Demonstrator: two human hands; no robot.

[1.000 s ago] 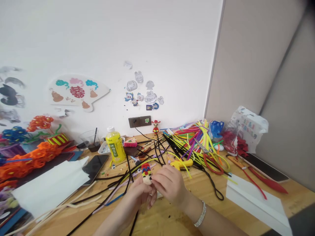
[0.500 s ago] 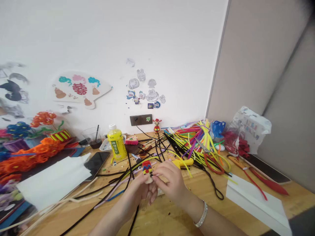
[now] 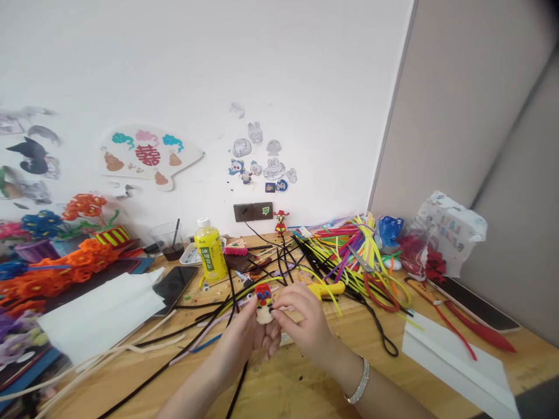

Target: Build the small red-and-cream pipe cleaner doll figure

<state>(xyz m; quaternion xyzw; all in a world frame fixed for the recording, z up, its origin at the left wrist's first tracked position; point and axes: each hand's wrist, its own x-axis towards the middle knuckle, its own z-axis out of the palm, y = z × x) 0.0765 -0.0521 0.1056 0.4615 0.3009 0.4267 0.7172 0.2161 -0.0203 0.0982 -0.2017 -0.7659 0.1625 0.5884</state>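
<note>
A small fuzzy doll (image 3: 264,295) with a red top, blue and yellow parts and a cream lower part stands upright in my left hand (image 3: 244,334). The thumb presses on its near side, with the other fingers curled beneath. My right hand (image 3: 303,317) is pinched against the doll's right side. A tiny dark bit shows by those fingertips, too small to name. Black pipe cleaners (image 3: 231,291) lie across the table just behind both hands. Beyond the right knuckles is a yellow-handled tool (image 3: 327,289), partly covered.
A yellow drink bottle (image 3: 210,250) and a cup of dark liquid (image 3: 172,247) stand at the back left. Scissors (image 3: 362,261) lie on bundled coloured pipe cleaners (image 3: 345,244). A finished red-hatted doll (image 3: 281,222) stands by the wall. White paper (image 3: 454,355) lies at right.
The view has shifted slightly, so the scene sits a little further right. The doll is turned a little, showing more of its cream lower part. Both hands keep their hold.
</note>
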